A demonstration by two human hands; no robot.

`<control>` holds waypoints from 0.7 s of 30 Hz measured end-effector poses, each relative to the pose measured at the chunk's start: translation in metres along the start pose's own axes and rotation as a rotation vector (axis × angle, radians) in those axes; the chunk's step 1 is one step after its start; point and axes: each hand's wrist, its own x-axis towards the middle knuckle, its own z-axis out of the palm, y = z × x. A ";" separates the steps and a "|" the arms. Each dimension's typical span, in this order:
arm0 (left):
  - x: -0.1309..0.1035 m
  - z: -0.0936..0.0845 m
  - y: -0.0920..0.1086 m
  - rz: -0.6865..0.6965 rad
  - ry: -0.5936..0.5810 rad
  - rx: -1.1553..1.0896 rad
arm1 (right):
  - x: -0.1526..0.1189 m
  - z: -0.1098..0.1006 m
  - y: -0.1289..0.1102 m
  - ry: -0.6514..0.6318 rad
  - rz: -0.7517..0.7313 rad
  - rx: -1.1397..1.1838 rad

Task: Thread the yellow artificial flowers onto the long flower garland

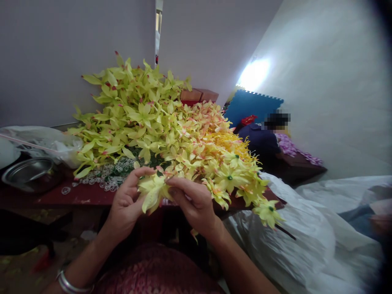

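Note:
Between my two hands, over the table's near edge, is a pale yellow artificial flower (153, 190). My left hand (127, 204) grips its petals from the left side, thumb below and fingers above. On the right, my right hand (192, 202) pinches the flower near its base with thumb and forefinger; the exact spot is partly hidden. Just behind lies a big heap of yellow-green petal pieces (131, 110). To its right are pink-tinged flowers (205, 116) and yellow stamens (235, 145). Flowers with green centres (229, 177) lie at the table's right end. Small clear plastic rings (110, 173) sit behind my left hand.
A metal bowl (30, 173) and a clear plastic bag (45, 141) stand at the left of the dark red table (76, 196). White sacks (290, 232) fill the floor at right. Further back, a person (257, 136) bends beside purple flowers (294, 149) and a blue foam mat (254, 106).

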 end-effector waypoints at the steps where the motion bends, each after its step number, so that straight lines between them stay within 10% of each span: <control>1: 0.000 0.001 0.001 -0.004 0.015 0.001 | 0.000 0.000 0.000 -0.005 -0.011 -0.013; 11: 0.003 0.000 0.002 -0.032 -0.046 -0.040 | -0.005 0.000 -0.004 0.045 -0.086 -0.127; 21: 0.006 -0.004 -0.004 0.042 -0.029 0.008 | -0.009 0.017 -0.016 0.222 0.243 0.063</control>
